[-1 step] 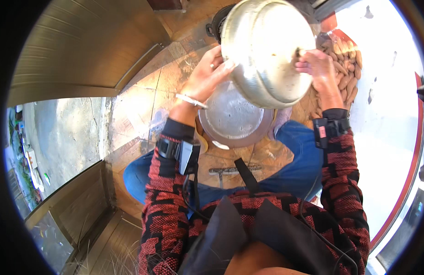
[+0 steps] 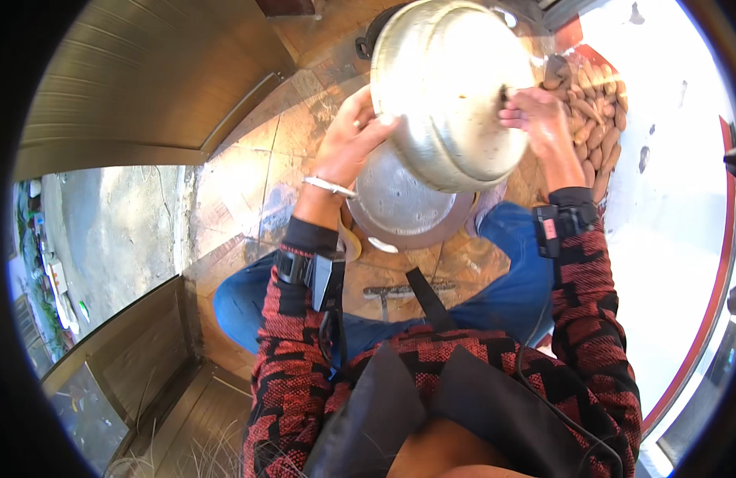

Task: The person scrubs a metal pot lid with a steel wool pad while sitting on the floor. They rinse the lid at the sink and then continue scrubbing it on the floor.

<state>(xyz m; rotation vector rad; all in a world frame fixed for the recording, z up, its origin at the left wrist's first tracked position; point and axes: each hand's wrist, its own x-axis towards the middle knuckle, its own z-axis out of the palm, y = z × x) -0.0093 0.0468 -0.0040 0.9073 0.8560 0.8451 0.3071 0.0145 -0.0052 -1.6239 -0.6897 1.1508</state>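
Observation:
A large domed metal lid [image 2: 444,95], silvery and shiny, is held tilted in the air before me. At its left rim, my left hand [image 2: 344,143] has the edge pinched between thumb and fingers. On the other side my right hand [image 2: 539,123] is closed around the small dark knob. Below the lid, between my legs, stands a wide round metal pan [image 2: 401,203] with a wet-looking inside; the lid covers its far part from view. The lid and pan appear apart.
A heap of sweet potatoes [image 2: 597,119] lies on the floor at the far right. Behind the lid a dark pot [image 2: 373,38] is partly hidden. Brown panels [image 2: 153,80] stand on the left, and a bright white surface [image 2: 671,215] spreads on the right.
The lid has shifted slightly left and a little down, and both hands have moved with it. The grip looks the same.

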